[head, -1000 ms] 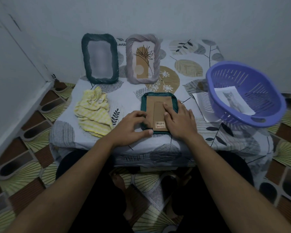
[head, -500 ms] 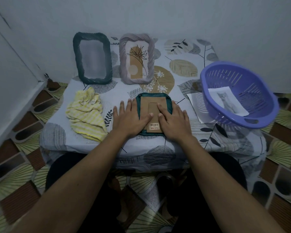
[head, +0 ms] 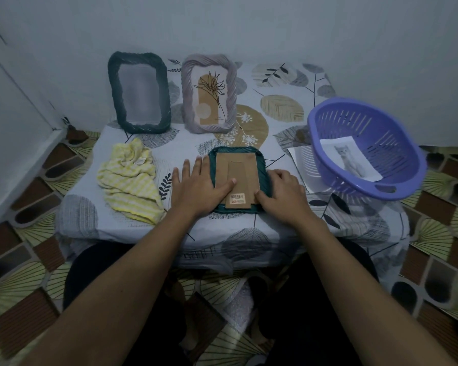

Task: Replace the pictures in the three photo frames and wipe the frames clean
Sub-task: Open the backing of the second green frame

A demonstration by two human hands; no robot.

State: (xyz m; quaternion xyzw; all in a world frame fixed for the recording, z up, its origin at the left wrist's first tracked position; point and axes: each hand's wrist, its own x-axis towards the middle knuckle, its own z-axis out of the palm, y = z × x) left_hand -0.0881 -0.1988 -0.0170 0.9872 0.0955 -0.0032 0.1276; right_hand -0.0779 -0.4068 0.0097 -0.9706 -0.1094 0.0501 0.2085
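A teal photo frame (head: pixel 262 165) lies face down near the table's front edge, its brown cardboard back (head: pixel 236 167) facing up. My left hand (head: pixel 196 186) lies flat over the frame's left side, thumb pressing on the cardboard. My right hand (head: pixel 283 191) has its fingers curled over the frame's right edge, thumb at the backing's lower right corner. A dark green frame (head: pixel 112 96) and a mauve frame (head: pixel 187 101) with a plant print stand against the wall. A yellow striped cloth (head: pixel 127 178) lies crumpled to the left.
A purple plastic basket (head: pixel 328 154) sits tilted at the table's right, holding a cat picture (head: pixel 351 157); another sheet of paper (head: pixel 299 157) lies under it. The small table has a leaf-print cover (head: pixel 280 112). Walls close in behind and to the left.
My left hand has spread flat on the frame's left side with the thumb on the cardboard. My right hand slid to the right edge and its fingers curled.
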